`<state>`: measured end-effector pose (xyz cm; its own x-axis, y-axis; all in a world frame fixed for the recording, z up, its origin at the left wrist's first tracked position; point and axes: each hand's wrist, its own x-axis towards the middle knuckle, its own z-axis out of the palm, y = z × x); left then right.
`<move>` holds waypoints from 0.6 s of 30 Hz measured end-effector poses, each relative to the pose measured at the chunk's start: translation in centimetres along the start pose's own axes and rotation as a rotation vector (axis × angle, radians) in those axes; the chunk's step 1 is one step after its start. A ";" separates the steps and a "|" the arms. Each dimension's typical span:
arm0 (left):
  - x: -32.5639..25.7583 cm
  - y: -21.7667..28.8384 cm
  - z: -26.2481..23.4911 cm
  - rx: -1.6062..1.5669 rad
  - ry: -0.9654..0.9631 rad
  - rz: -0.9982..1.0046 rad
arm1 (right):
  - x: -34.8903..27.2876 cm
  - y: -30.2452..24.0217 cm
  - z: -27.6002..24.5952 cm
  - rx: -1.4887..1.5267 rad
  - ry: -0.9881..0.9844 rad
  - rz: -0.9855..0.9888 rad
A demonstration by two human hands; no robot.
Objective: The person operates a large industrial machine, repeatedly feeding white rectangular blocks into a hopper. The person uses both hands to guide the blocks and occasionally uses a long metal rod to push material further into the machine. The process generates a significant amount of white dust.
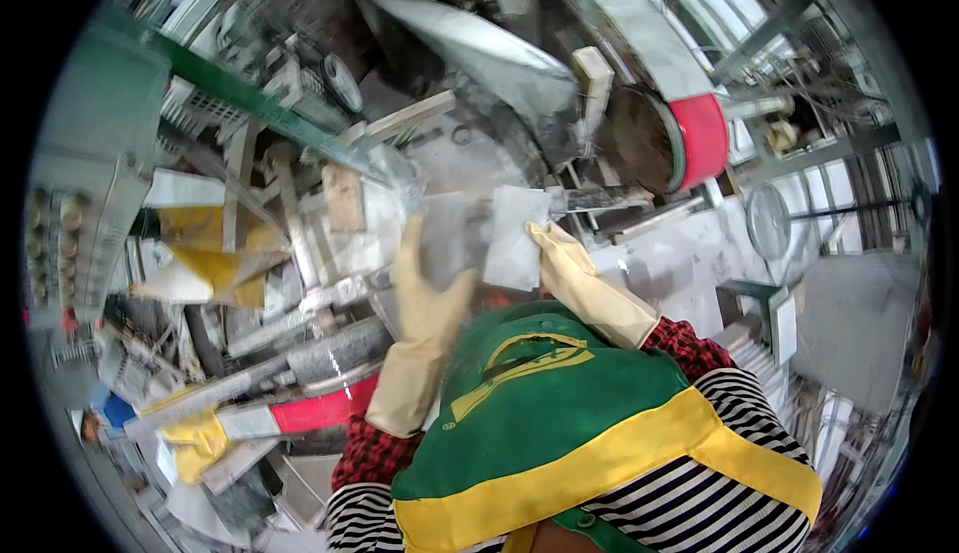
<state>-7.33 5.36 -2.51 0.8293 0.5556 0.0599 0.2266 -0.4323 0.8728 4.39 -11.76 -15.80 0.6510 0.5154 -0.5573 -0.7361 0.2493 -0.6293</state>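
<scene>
Cream rubber gloves cover both my hands. My right hand (574, 268) pinches the right edge of a thin, pale rectangular tile (514, 238). Left of that tile lies a grey, flat rectangular patch (452, 233), blurred; I cannot tell whether it is a second tile or part of the surface. Beside that patch my left hand (425, 293) is smeared by motion, its thumb apart from its fingers, with nothing visible between them. A green apron with a yellow border (559, 383) hangs in front of me, below both hands.
A machine with a red-banded belt (699, 138) stands at the far right. Another red-banded part (320, 408) lies at the near left. A green beam (250, 93) slants across the far left. A wooden block (345, 198) and yellow sheeting (215, 253) sit left of my hands.
</scene>
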 end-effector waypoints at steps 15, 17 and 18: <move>0.2 8.5 13.6 0.111 -0.654 0.489 | -11.2 -7.3 -1.7 0.039 0.232 -0.357; 0.2 8.1 14.0 0.107 -0.673 0.527 | -12.8 -9.3 -0.9 -0.021 0.339 -0.257; 0.2 7.7 14.0 0.133 -0.643 0.563 | -13.5 -10.2 -0.2 0.028 0.394 -0.192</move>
<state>1.80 -7.82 -2.53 0.9550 -0.2586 0.1452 -0.2799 -0.6244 0.7293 3.14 -21.42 -1.94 0.7938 0.1068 -0.5988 -0.5957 0.3351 -0.7300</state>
